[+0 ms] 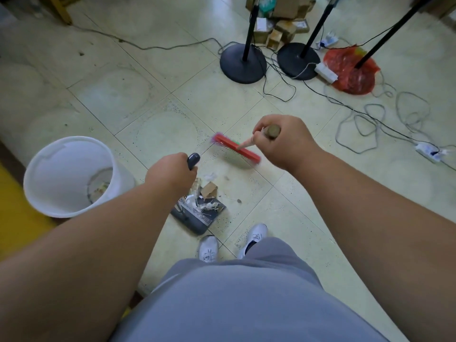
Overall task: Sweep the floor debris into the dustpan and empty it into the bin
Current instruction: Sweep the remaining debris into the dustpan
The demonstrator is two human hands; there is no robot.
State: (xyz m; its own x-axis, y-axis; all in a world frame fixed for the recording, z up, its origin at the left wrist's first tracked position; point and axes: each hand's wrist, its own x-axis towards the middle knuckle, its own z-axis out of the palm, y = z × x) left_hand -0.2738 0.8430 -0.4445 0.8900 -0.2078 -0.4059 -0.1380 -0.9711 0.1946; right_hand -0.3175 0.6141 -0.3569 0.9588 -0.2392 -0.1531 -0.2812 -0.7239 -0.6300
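- Fingers (267,144) of the right hand (281,141) are curled tight round the top of the broom handle (271,131); the brown end cap shows above the fist, knuckles turned up toward the camera.
- Right forearm runs in from the lower right, wrist roughly straight.
- Broom head (235,150), red and motion-blurred, lies below and left of those fingers, on the floor (138,99); the handle slopes down from the fist to it.
- Fingers of the left hand (171,175) are wrapped round the dark grip (193,161) of the dustpan's upright handle; the grip's tip protrudes past the fist.
- Left forearm enters from the lower left, back of the hand uppermost.
- Dustpan (197,213), dark grey, sits on the floor directly beneath the left fingers, just ahead of the white shoes (255,236).
- Debris (208,193): paper scraps and a small piece of cardboard, lying partly in the pan and partly at its mouth, between the left fingers and the broom head.
- A few small specks (238,200) rest on the floor right of the pan.
- Bin (71,174), white and open-topped, stands left of the left fingers, near the pan but apart from it; some rubbish is visible inside.
- Beyond the right fingers: round stand bases (243,62), loose cables (370,119), a red bag (351,70).
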